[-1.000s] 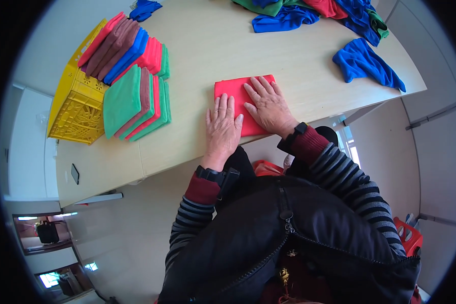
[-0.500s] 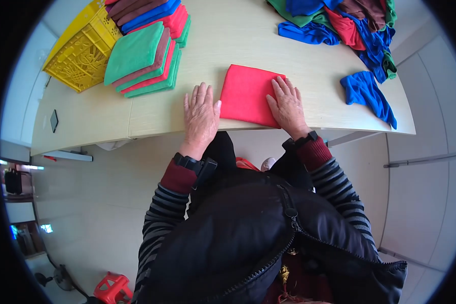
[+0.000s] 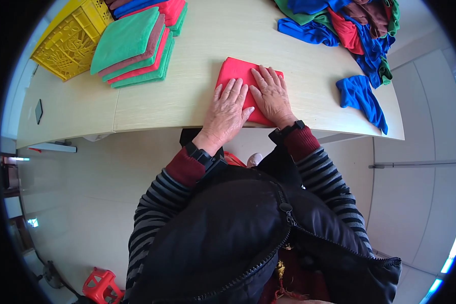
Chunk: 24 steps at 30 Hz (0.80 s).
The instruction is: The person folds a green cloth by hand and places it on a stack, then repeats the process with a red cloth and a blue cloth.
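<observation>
Left hand [image 3: 229, 109] now on red cloth [image 3: 236, 73], beside right hand [image 3: 271, 96].

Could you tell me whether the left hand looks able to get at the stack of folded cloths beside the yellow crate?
Probably yes: the left hand lies flat on the red cloth, and only bare table separates it from the stack of folded cloths.

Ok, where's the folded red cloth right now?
In the head view, the folded red cloth lies at the table's near edge, pressed flat under both the left hand and the right hand, right of the stack of folded cloths.
</observation>
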Tool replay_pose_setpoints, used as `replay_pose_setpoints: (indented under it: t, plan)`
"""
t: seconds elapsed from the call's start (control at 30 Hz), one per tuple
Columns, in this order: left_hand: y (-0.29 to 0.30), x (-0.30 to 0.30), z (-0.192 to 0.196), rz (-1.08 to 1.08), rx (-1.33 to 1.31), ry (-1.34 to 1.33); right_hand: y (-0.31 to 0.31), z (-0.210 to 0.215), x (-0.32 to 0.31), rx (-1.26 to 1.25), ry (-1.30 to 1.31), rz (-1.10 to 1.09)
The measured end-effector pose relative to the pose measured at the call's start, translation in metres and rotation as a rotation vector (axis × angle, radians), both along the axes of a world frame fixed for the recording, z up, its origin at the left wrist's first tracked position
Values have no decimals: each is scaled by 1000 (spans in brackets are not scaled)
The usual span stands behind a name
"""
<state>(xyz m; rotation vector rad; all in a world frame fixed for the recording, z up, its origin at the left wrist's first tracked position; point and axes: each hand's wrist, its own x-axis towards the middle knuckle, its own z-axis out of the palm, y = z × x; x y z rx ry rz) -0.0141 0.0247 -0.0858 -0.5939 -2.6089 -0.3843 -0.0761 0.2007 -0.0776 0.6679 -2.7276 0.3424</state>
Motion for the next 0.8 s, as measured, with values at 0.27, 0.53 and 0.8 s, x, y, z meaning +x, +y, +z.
replay_pose_setpoints:
  t: [0.27,0.53,0.8]
  plan:
    - [-6,-7,18,-6,35,-99,-1,10,12,-68,-3,-29]
    - [0,-55,10,-28,87,-80,-13,7,20,31,-78,-76]
    - [0,-56,7,-3,55,-158,-13,3,18,6,-59,-57]
